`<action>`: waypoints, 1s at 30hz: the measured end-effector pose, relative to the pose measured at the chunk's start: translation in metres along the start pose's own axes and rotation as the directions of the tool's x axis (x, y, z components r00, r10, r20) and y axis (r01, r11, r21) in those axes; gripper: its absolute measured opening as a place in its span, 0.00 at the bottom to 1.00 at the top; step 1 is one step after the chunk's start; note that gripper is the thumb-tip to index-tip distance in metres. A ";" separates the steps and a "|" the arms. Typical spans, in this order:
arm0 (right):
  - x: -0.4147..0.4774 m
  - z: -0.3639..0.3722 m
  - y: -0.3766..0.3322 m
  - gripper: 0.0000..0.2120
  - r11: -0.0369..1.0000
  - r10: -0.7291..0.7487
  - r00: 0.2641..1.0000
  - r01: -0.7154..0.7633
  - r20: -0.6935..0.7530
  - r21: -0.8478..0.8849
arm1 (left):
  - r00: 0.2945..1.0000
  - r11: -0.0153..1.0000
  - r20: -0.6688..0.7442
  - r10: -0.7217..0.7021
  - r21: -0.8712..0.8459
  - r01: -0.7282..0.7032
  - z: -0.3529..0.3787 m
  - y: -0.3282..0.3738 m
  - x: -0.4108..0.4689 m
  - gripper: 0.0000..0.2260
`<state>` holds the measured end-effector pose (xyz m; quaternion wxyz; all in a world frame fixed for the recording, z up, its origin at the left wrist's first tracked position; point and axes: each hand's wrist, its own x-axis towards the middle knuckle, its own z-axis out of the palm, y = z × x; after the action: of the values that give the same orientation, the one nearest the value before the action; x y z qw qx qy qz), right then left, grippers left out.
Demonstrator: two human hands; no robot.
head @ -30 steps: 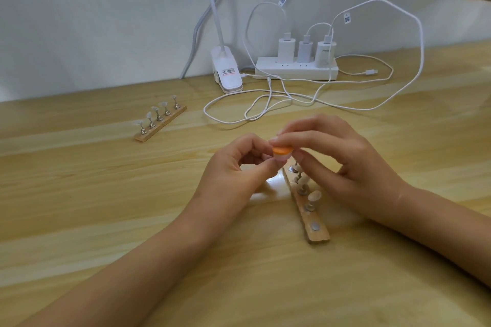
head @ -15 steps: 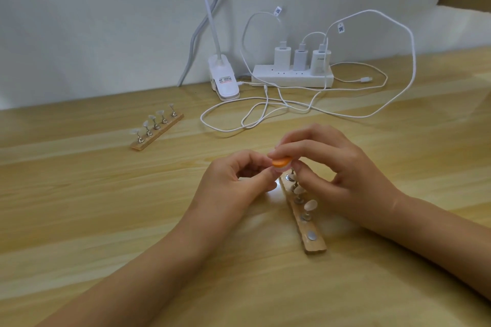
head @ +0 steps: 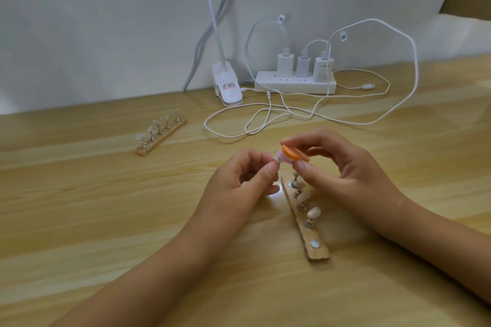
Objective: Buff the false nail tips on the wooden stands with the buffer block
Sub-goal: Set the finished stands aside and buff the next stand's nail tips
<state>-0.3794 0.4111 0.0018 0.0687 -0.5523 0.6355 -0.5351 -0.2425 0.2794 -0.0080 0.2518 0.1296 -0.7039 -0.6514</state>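
The buffer [head: 295,154] has tipped up, pinched in the right hand [head: 353,175] against a nail tip [head: 279,159] the left hand [head: 239,186] pinches above the near stand [head: 317,253]; buffing, light strokes likely next.

Light is bright, soft and even, warm on the bench [head: 93,220] and a cooler grey-white on the wall [head: 106,21]. Shadows are faint with blurred edges, lying pale under both forearms and a little darker under the hands. 1 small blown-out patch of glare sits on the bench between the left hand [head: 239,186] and the near wooden stand [head: 317,252]. A broader pale sheen crosses the bench at the far right. Focus is fair at the centre. The far wooden stand [head: 162,138] and its nail tips [head: 156,122] look soft, with fine detail smeared. The bench's back edge bows and tilts with wide-angle distortion, strongest toward the frame edges.
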 end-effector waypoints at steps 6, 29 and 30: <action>0.001 0.003 -0.001 0.12 0.995 -0.061 0.997 0.056 -0.050 -0.085 | 1.000 1.000 0.014 0.017 0.015 -0.017 -0.002 -0.001 0.000 0.03; -0.004 0.012 -0.008 0.13 0.977 -0.047 0.993 0.068 -0.104 0.203 | 0.994 0.982 -0.028 0.108 0.160 -0.102 -0.004 0.003 0.000 0.04; -0.004 0.013 -0.007 0.12 0.976 -0.029 0.995 0.048 -0.091 0.213 | 0.994 0.982 -0.031 0.109 0.162 -0.102 -0.004 0.004 0.000 0.05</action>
<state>-0.3647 0.4080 0.0000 0.0897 -0.5300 0.5656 -0.6255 -0.2394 0.2764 -0.0045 0.2889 0.1248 -0.7545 -0.5759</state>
